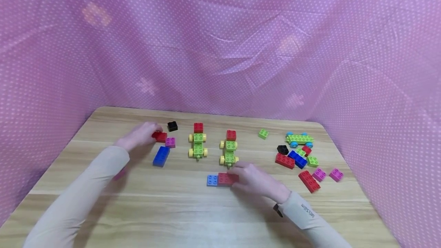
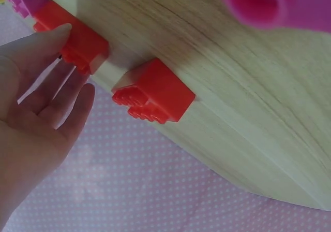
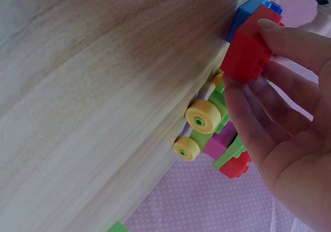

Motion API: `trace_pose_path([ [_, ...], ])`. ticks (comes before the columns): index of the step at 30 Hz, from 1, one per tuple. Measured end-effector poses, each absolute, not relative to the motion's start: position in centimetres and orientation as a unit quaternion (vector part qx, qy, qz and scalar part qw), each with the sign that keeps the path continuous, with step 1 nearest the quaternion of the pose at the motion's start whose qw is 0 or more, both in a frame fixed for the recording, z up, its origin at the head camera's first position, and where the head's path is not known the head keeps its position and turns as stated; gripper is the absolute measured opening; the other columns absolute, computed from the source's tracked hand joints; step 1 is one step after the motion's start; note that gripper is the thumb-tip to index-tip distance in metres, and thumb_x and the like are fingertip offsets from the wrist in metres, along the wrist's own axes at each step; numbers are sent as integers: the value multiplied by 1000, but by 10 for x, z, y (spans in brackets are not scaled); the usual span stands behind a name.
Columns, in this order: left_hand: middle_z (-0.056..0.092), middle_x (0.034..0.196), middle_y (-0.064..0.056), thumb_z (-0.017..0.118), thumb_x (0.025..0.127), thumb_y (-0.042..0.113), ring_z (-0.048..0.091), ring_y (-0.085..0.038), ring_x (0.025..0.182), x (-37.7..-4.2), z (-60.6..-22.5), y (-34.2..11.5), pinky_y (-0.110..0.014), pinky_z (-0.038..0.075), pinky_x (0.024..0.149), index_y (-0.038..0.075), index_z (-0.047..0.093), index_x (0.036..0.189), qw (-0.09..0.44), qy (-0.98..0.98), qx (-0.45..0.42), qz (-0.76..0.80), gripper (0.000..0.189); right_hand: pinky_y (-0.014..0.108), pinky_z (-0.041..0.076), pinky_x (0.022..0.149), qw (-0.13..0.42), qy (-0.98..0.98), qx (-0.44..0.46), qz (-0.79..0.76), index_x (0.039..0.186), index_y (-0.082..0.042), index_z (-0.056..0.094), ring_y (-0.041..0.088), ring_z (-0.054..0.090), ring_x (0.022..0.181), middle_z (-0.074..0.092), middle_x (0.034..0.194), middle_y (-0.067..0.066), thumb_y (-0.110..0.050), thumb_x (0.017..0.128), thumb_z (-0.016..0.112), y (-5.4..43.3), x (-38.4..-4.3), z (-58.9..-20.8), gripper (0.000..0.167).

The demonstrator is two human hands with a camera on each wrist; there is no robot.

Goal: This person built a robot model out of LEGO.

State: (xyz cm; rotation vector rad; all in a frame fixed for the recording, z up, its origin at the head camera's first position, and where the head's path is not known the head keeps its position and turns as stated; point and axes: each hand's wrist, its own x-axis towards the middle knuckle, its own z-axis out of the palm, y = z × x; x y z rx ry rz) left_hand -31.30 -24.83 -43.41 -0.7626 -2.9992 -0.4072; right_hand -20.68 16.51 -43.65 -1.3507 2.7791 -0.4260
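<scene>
My left hand (image 1: 142,133) reaches to the back left, its thumb and fingers around a red brick (image 2: 85,43). Another red brick (image 2: 163,89) lies close beside that one, largely hidden by the hand in the head view. Near the front middle, my right hand (image 1: 256,181) pinches a longer red brick (image 1: 225,179) between thumb and fingers. A light blue brick (image 1: 212,180) lies against the red brick's left end. Just behind the right hand stands a green car with yellow wheels (image 1: 229,152), a red brick (image 1: 231,135) at its far end.
A similar green car (image 1: 198,146) stands to the left. Around the left hand lie a blue brick (image 1: 161,156), a magenta brick (image 1: 170,142) and a black brick (image 1: 172,126). Several loose bricks and a blue-wheeled green base (image 1: 299,139) spread over the right side. Pink dotted cloth surrounds the table.
</scene>
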Motion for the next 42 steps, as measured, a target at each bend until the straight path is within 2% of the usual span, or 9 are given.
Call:
trace_pose_path([
  [8,70,87,-9,73,80,-2,64,-20,79,-311,-436,-253,-41,58,76,2,72,96,22,-959,-252,-124,16,20,59,87,6,889,-439,-131,120,-11,69,11,69,98,71,111,3,-19,85,77,164,-207,-437,37],
  [12,70,87,-10,74,80,-1,64,-21,79,-310,-432,-255,-42,58,75,0,71,99,21,-959,-249,-131,19,21,58,89,13,891,-435,-130,121,-11,69,12,69,101,71,113,3,-19,85,77,163,-208,-436,37],
  [19,70,109,-23,73,83,1,67,-33,95,-310,-415,-256,-49,58,86,-6,65,118,30,-966,-216,-136,36,21,59,86,12,890,-434,-137,119,-8,70,12,68,97,72,110,4,-18,84,79,164,-207,-435,38],
  [25,68,118,-25,73,85,6,67,-38,103,-302,-398,-249,-53,57,90,-5,64,123,31,-969,-207,-132,41,21,59,84,13,890,-432,-141,119,-8,70,10,67,95,71,109,4,-19,83,79,165,-207,-435,38],
  [33,71,110,-15,77,85,10,65,-27,94,-278,-386,-229,-47,59,86,2,68,119,18,-964,-228,-138,36,21,59,84,5,889,-437,-140,118,-7,70,11,68,94,71,108,4,-18,82,79,166,-208,-436,39],
  [35,71,109,-14,78,83,10,67,-27,96,-271,-385,-222,-46,59,87,2,70,116,27,-959,-251,-131,35,20,59,84,6,889,-437,-139,118,-7,70,11,68,93,71,108,4,-18,83,79,166,-208,-436,39],
  [42,73,101,-9,83,78,15,68,-20,90,-251,-388,-196,-37,60,78,3,74,108,27,-942,-313,-118,33,21,59,84,5,889,-436,-138,119,-8,69,10,68,93,71,110,5,-19,83,79,166,-208,-437,40],
])
